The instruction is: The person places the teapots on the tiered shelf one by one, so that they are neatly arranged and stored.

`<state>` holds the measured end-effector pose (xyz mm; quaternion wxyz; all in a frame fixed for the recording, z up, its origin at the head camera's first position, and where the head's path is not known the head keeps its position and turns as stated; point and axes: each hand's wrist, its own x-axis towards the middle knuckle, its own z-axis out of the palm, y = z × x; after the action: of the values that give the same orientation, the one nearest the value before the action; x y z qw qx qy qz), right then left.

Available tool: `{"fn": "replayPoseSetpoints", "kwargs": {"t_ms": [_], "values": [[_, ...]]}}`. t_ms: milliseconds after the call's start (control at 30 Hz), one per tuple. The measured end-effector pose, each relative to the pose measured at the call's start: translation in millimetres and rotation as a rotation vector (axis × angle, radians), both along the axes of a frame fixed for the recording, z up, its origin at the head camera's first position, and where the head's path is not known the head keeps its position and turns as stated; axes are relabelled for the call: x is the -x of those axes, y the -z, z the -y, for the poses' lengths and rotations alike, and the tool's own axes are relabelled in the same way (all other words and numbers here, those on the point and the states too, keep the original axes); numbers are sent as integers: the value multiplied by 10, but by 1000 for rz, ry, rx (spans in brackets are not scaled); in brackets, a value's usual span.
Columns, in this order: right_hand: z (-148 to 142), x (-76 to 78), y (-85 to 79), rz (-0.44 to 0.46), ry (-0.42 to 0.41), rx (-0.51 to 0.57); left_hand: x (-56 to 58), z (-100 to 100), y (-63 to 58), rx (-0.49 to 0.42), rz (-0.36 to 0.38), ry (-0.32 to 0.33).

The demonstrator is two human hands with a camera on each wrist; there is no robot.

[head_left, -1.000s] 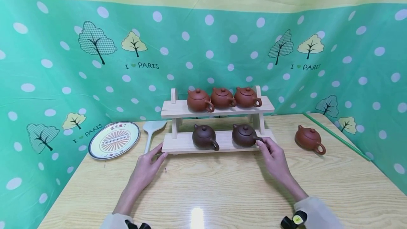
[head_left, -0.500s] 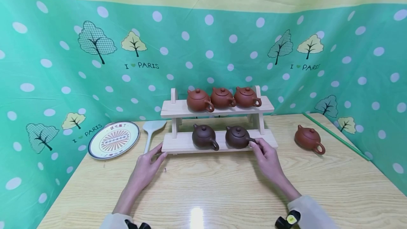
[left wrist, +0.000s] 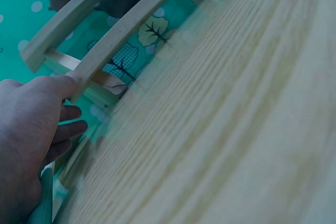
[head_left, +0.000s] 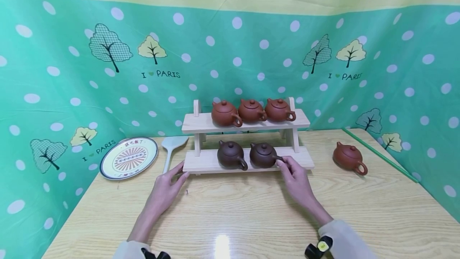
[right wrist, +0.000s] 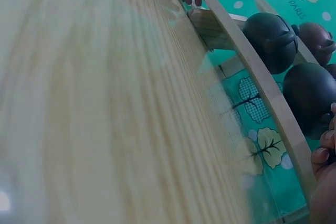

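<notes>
My right hand pinches the handle of a dark brown teapot, which sits on the lower board of a two-tier wooden rack. Just left of it on that board stands another dark teapot, its handle turned toward the front right. At the rack's left end, my left hand holds the corner of the lower board. The left wrist view shows the left thumb against the board's end, with the other fingers below it. In the right wrist view, fingertips close around the handle.
Three reddish-brown teapots line the upper board. Another reddish teapot stands on the table at right, near a green stick. A patterned plate and a pale spatula lie at left. Polka-dot cloth hangs behind.
The right hand has slid the dark teapot leftward along the lower board, close up to the other dark teapot. The left hand has stayed at the rack's corner.
</notes>
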<state>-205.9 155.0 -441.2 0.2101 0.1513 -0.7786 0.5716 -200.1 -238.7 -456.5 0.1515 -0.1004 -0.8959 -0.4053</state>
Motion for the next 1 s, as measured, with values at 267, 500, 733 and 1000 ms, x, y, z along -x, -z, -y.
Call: {"fn": "replayPoseSetpoints", "kwargs": {"t_ms": [267,500,733,1000], "values": [[83,12,-8,22,23,-20,-7,-5,-9,0,5,-3],[147,-2,-31,35,33,-11,-1,-6,-5,2,3,-1],[165,32,21,41,36,-8,0,-3,-2,4,2,5],[174,19,37,40,-2,17,2,-2,-2,3,5,6]]}}
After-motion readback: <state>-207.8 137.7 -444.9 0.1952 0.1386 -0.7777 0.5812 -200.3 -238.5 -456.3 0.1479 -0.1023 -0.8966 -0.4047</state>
